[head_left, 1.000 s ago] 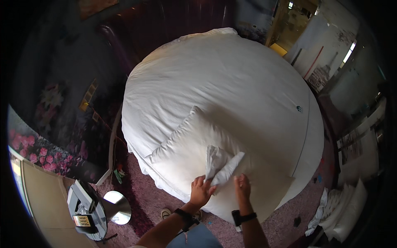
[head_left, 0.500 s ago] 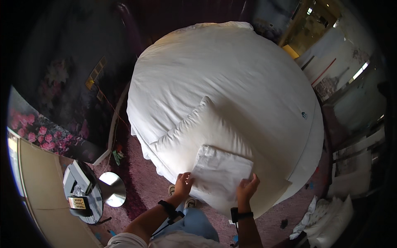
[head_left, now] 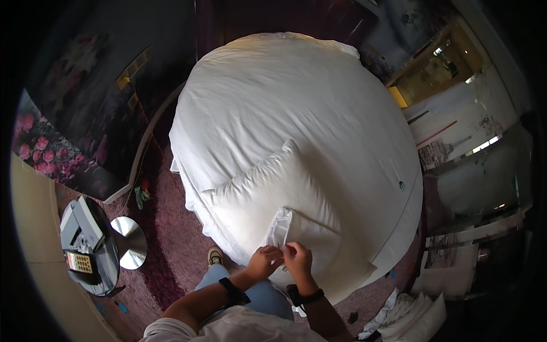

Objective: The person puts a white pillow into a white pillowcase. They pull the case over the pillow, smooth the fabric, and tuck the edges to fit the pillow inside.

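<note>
A folded white pillowcase (head_left: 278, 227) lies over the near part of a plump white pillow (head_left: 268, 188), one side of it raised and creased. At its near edge, my left hand (head_left: 264, 263) is closed with fingers pinching the cloth. My right hand (head_left: 298, 261) is right beside it, fingertips bent onto the same cloth, almost touching the left ones. The hands partly cover the fabric between them. Below the pillow spreads a big round bed (head_left: 319, 108) with a white, lightly wrinkled cover.
A small round side table (head_left: 108, 273) with a telephone (head_left: 80, 262) and a flat box-like item stands at the left, near a shiny round metal base (head_left: 131, 242). More white pillows (head_left: 419, 319) are piled at the lower right. Purple carpet (head_left: 176, 228) surrounds the bed.
My hands have come together from the two sides of the pillowcase to its near edge. The cloth, flat before, is now partly raised and gathered. The view has shifted slightly.
</note>
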The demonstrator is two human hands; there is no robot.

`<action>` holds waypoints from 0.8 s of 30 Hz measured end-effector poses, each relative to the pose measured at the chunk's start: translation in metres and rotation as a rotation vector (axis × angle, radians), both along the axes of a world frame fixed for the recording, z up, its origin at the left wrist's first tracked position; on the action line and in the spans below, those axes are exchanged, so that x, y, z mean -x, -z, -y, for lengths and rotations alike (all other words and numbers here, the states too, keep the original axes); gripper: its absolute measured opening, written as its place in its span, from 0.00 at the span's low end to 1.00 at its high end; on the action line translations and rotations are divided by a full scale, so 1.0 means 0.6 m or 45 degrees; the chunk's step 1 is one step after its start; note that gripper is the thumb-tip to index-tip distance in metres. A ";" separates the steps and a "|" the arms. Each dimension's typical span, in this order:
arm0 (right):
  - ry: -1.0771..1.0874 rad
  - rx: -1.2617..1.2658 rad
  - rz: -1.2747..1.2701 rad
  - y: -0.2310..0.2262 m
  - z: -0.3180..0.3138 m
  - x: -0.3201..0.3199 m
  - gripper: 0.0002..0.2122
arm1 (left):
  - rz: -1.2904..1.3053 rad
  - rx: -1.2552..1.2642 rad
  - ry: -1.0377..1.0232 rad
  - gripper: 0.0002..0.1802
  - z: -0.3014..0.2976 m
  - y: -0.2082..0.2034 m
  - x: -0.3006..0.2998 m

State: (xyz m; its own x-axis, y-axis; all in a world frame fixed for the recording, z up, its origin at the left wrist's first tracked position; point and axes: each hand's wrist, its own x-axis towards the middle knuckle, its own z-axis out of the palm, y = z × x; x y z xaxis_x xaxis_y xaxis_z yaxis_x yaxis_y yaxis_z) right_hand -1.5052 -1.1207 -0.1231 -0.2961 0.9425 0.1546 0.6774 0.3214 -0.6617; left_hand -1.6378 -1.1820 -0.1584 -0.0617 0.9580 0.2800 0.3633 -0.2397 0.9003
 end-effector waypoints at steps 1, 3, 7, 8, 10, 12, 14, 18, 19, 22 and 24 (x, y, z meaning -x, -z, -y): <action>0.002 0.017 -0.042 -0.002 -0.001 -0.005 0.06 | -0.049 -0.035 0.029 0.08 0.002 -0.012 -0.006; 0.000 0.048 -0.120 -0.018 -0.006 -0.021 0.04 | -0.190 -0.113 -0.034 0.07 0.003 -0.027 -0.020; -0.025 -0.169 -0.253 -0.079 0.002 -0.090 0.03 | -0.464 -0.250 -0.152 0.08 0.000 -0.032 -0.047; -0.039 -0.213 -0.284 -0.099 0.003 -0.113 0.03 | -0.481 -0.247 -0.192 0.08 -0.001 -0.041 -0.053; -0.015 -0.192 -0.423 -0.139 0.015 -0.157 0.03 | -0.501 -0.254 -0.253 0.07 0.001 -0.063 -0.073; 0.033 -0.159 -0.564 -0.151 0.011 -0.213 0.03 | -0.582 -0.328 -0.273 0.06 -0.002 -0.091 -0.103; 0.126 -0.054 -0.749 -0.154 0.006 -0.274 0.03 | -0.661 -0.391 -0.276 0.05 -0.003 -0.115 -0.136; 0.110 -0.019 -1.067 -0.217 -0.014 -0.324 0.04 | -0.821 -0.441 -0.443 0.05 0.007 -0.191 -0.160; 0.091 -0.030 -1.097 -0.228 -0.017 -0.327 0.04 | -0.908 -0.425 -0.520 0.07 0.015 -0.210 -0.159; 0.023 -0.050 -1.167 -0.265 -0.023 -0.320 0.04 | -0.999 -0.516 -0.751 0.07 0.033 -0.294 -0.148; -0.065 -0.086 -1.216 -0.280 -0.031 -0.313 0.04 | -1.059 -0.575 -0.859 0.07 0.049 -0.331 -0.133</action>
State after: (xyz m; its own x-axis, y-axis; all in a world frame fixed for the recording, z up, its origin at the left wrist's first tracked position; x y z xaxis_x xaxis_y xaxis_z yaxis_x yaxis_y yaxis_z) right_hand -1.3176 -1.1020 0.0446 -0.0576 0.9122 0.4057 -0.1543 0.3934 -0.9064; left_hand -1.5578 -1.2114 0.0404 -0.1581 0.6035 0.7815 0.9785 -0.0106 0.2061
